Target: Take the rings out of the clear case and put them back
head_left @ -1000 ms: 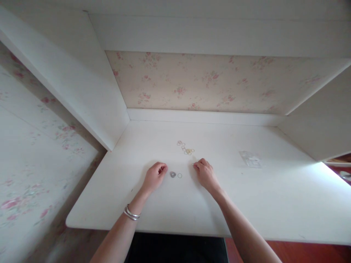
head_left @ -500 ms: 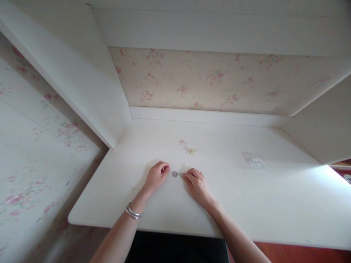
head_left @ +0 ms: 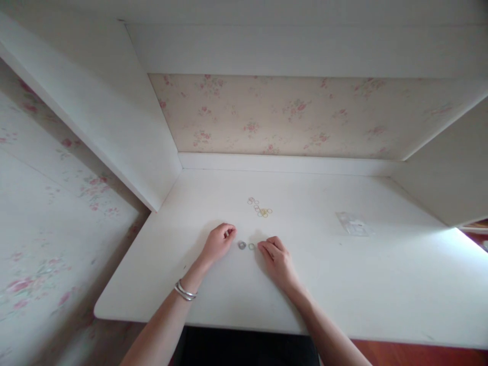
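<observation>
My left hand [head_left: 218,244] rests on the white desk with thumb and fingers curled together; whatever may be inside them is hidden. Just right of its fingertips lies a small grey ring-like piece [head_left: 242,245]. Beside that piece sits a thin green ring [head_left: 251,246], flat on the desk. My right hand [head_left: 279,260] is to the right of the green ring, its fingertips pressed together and a small gap away from it. No object shows in the right fingertips. Beyond both hands, several thin rings [head_left: 263,212], yellowish and pinkish, lie in a loose, partly overlapping cluster.
A clear plastic bag [head_left: 353,224] lies on the right part of the white desk [head_left: 381,284]. Upright white panels [head_left: 125,122] bound the desk at left and right, and a floral-papered wall [head_left: 282,117] stands behind. A dark seat [head_left: 247,348] shows below the front edge.
My right hand has drawn slightly right and let go of the green ring, which now lies uncovered beside the grey piece. My left hand has stayed about where it was.
</observation>
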Motion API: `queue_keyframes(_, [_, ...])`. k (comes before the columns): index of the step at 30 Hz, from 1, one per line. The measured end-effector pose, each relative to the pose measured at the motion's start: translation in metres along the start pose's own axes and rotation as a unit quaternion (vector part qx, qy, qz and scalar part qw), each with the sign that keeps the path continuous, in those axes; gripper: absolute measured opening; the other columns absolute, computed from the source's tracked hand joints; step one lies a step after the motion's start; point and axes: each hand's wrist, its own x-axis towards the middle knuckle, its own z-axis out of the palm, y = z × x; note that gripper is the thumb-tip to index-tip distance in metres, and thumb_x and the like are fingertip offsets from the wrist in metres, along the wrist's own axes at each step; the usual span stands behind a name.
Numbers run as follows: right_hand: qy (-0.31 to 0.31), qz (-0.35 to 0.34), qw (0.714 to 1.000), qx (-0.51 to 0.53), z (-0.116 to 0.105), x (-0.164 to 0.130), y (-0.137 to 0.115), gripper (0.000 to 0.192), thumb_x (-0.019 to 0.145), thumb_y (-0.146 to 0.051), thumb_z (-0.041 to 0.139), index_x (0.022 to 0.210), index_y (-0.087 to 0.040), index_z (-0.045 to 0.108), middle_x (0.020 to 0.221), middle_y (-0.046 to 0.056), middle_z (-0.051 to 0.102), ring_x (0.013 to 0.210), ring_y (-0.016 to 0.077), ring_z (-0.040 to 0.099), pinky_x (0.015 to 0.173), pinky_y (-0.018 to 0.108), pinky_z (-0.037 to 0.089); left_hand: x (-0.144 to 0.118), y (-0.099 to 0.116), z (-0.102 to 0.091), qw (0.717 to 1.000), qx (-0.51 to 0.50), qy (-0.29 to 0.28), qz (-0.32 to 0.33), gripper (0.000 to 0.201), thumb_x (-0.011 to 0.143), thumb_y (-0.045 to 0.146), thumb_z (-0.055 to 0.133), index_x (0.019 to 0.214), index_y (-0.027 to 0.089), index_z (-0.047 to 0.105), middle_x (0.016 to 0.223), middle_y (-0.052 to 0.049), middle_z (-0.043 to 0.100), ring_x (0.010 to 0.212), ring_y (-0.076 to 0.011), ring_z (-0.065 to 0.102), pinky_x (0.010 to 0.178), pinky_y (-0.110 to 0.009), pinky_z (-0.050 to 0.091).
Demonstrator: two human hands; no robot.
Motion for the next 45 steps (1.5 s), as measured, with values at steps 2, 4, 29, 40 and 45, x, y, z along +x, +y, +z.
queue_keyframes(2, [0.043,0.044,0.998,0.032,-0.001,0.000,0.003,0.029,0.091,-0.037,0.043,0.090,-0.021,0.067,0.087,0.005,0.055,0.070,0.0126,0.053,0.065,0.024,0.044,0.013,0.009,0.005,0.998,0.031,-0.029,0.040,0.021,0.087,0.030,0.046,0.088,0.019,0.063,0.083,-0.002,0.064,0.073,-0.0127,0.058,0.069,-0.023,0.046])
queue_keyframes(4, [0.078,0.082,0.992,0.050,-0.003,0.001,0.006,0.030,0.089,-0.041,0.045,0.089,-0.021,0.067,0.085,0.004,0.055,0.065,0.0116,0.051,0.060,0.024,0.043,0.028,0.020,0.012,0.993,0.071,-0.059,0.080,0.019,0.087,0.028,0.047,0.087,0.019,0.064,0.087,-0.002,0.063,0.078,-0.0131,0.059,0.074,-0.023,0.046])
queue_keyframes(29, [0.072,0.102,0.986,0.107,-0.008,0.002,0.009,0.032,0.088,-0.043,0.044,0.088,-0.020,0.067,0.087,0.004,0.054,0.058,0.0088,0.048,0.056,0.022,0.041,0.055,0.029,0.032,0.971,0.162,-0.157,0.082,0.019,0.087,0.025,0.048,0.082,0.017,0.065,0.090,-0.004,0.057,0.081,-0.0144,0.057,0.079,-0.027,0.045])
queue_keyframes(40, [0.063,0.100,0.988,0.095,-0.010,0.002,0.006,0.029,0.089,-0.040,0.045,0.087,-0.021,0.066,0.087,0.003,0.055,0.059,0.0084,0.049,0.057,0.022,0.042,0.014,0.051,0.006,0.947,0.182,-0.188,0.188,0.014,0.088,0.023,0.051,0.085,0.019,0.064,0.087,-0.004,0.057,0.088,-0.0167,0.051,0.082,-0.029,0.041])
queue_keyframes(45, [0.063,0.103,0.989,0.089,-0.011,0.003,0.005,0.031,0.089,-0.042,0.043,0.088,-0.020,0.066,0.087,0.003,0.056,0.057,0.0082,0.049,0.057,0.022,0.042,0.017,0.059,0.006,0.921,0.244,-0.214,0.214,0.016,0.088,0.021,0.051,0.081,0.021,0.066,0.085,-0.004,0.057,0.087,-0.0175,0.050,0.078,-0.030,0.038])
